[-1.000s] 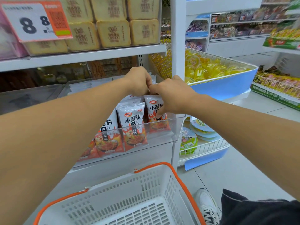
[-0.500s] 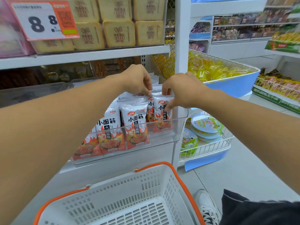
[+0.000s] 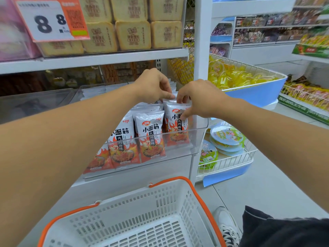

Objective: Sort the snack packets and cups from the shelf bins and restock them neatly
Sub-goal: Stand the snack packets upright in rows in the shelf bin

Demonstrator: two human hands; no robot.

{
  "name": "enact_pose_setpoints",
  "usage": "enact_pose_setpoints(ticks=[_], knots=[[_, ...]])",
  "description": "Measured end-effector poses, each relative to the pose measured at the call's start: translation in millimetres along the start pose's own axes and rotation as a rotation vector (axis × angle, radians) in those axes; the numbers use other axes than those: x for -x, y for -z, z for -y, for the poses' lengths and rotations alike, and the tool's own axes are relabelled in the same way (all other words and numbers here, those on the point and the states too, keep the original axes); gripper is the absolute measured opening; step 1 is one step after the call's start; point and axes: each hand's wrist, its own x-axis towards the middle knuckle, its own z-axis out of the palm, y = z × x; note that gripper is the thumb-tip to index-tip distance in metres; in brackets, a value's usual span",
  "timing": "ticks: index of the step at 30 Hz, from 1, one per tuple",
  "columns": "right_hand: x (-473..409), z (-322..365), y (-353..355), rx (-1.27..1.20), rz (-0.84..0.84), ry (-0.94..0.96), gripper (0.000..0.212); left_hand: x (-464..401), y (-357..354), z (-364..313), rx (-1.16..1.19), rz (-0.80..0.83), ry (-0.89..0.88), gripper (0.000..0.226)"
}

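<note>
White-and-red snack packets [image 3: 150,138] stand in rows inside a clear plastic shelf bin [image 3: 198,134]. My right hand [image 3: 201,98] pinches the top of the rightmost front packet [image 3: 175,132], thumb in front and fingers behind. My left hand [image 3: 154,86] is just to its left, with curled fingertips on the tops of the packets behind. Round sealed cups [image 3: 226,138] lie in a white wire bin [image 3: 236,161] lower right.
A white shopping basket with orange handles [image 3: 142,220] sits below me, with nothing in it. Biscuit packs [image 3: 132,34] and a price tag [image 3: 51,20] fill the shelf above. A blue bin of yellow jelly cups [image 3: 240,77] stands at right. My shoe [image 3: 227,225] is on the floor.
Both hands rose from lower in the bin to the packet tops. The right hand went from pressing a packet to pinching the rightmost one.
</note>
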Motion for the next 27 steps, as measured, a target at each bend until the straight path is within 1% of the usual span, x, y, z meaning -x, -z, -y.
enact_pose_setpoints(ticks=[5,7,9,10,12,14,16,18,20,22,24,27], knots=[[10,-7,15,-0.131,-0.051,-0.032,0.050,21,9,-1,-0.026,-0.021,-0.049,0.014],[14,-8,19,-0.143,-0.089,-0.029,0.043,36,14,0,-0.053,-0.034,-0.064,0.013],[20,1,22,-0.147,-0.114,-0.013,0.034,55,17,0,-0.097,-0.082,-0.097,0.013],[25,10,24,-0.149,-0.098,0.016,0.031,66,18,1,-0.114,-0.111,-0.122,0.014],[34,34,23,-0.121,0.004,0.100,0.031,91,21,0,-0.146,-0.131,-0.163,0.019],[40,55,14,-0.039,0.101,0.148,0.028,115,23,1,-0.230,-0.088,-0.196,0.026],[41,63,3,0.057,0.132,0.126,0.022,135,25,4,-0.359,-0.024,-0.210,0.030],[41,63,-6,0.125,0.142,0.092,0.016,152,29,10,-0.451,0.020,-0.169,0.027],[42,64,-10,0.121,0.146,0.053,0.012,165,29,19,-0.525,0.044,-0.100,0.022],[42,66,-12,0.111,0.145,0.022,0.011,176,25,31,-0.559,0.050,-0.027,0.024],[40,66,-12,0.094,0.123,0.000,0.010,183,21,41,-0.563,0.029,0.024,0.024],[33,63,-8,0.027,0.039,-0.006,0.008,183,25,47,-0.467,-0.039,0.038,0.022]])
